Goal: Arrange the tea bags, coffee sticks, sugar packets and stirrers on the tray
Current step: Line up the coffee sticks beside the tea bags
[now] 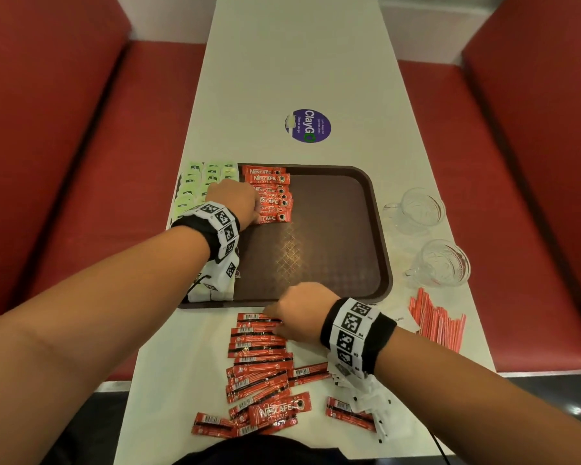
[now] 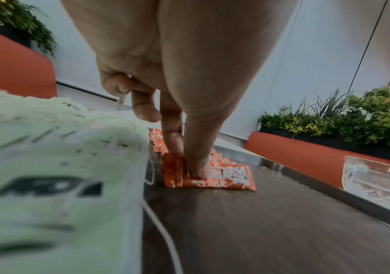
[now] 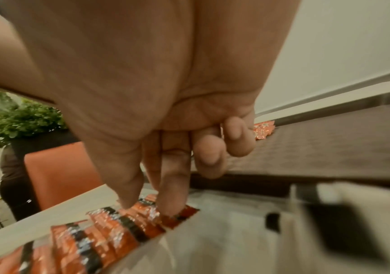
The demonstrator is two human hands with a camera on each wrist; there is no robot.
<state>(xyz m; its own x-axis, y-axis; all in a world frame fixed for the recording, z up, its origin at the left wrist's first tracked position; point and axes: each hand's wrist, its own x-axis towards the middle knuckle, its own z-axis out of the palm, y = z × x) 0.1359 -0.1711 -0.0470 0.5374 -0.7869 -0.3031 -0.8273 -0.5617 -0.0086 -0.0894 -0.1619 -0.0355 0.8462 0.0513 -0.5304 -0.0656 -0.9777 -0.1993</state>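
Observation:
A brown tray (image 1: 336,236) lies mid-table. Green tea bags (image 1: 195,187) fill its left strip, and a column of red coffee sticks (image 1: 274,193) lies beside them. My left hand (image 1: 257,209) is at that column; thumb and forefinger pinch the nearest coffee stick (image 2: 224,180), which lies flat on the tray. Just in front of the tray, my right hand (image 1: 274,322) pinches the top stick of the loose coffee sticks (image 1: 259,350) on the table, thumb and fingertips (image 3: 170,204) on it. White sugar packets (image 1: 363,394) lie under my right wrist. Red stirrers (image 1: 436,325) lie at the right.
Two glass cups (image 1: 420,208) (image 1: 445,263) stand on the table right of the tray. More white packets (image 1: 212,292) sit at the tray's near left corner. A round purple sticker (image 1: 308,125) is beyond the tray. Red bench seats (image 1: 81,162) flank the table.

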